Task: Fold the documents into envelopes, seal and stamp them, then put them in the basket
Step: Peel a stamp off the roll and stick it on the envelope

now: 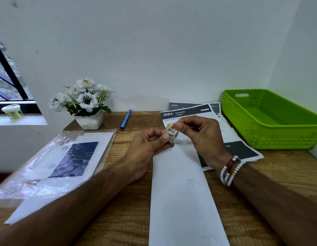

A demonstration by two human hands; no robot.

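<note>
Stamps [172, 133]: small bundle with perforated edges, held above the table between both hands, over the far end of the envelope; print too small to read.
Left hand [147, 148]: grip closed on the lower part of the stamps, thumb on top, fingers curled beneath.
Right hand [198, 134]: grip pinched on the upper edge of the stamps, thumb and forefinger together on the paper.
Bracelets [231, 170]: several strands of white and brown beads around the right wrist.
Envelope [182, 197]: long, white, lying flat on the table in front of the person, long axis running away from the viewer; faint pencil marks near its middle; far end under the hands.
Documents [188, 113]: printed sheets with dark header bands, one reading "2684 BEDROOM", spread flat just beyond and to the right of the envelope, partly hidden by the right hand.
Basket [271, 132]: bright green plastic, perforated walls, handle slot in the far wall, standing at the right corner, just beside the documents.
Pen [125, 119]: blue, capped, lying on the table left of the documents.
Flower pot [89, 121]: white pot with white artificial flowers, against the wall, left of the pen.
Plastic sleeve [53, 160]: clear, at the left edge, holding white sheets and a dark blue card.
Jar [13, 112]: small, pale, on the window sill at far left.
Table [129, 210]: wood-grain top, set against white walls.
</note>
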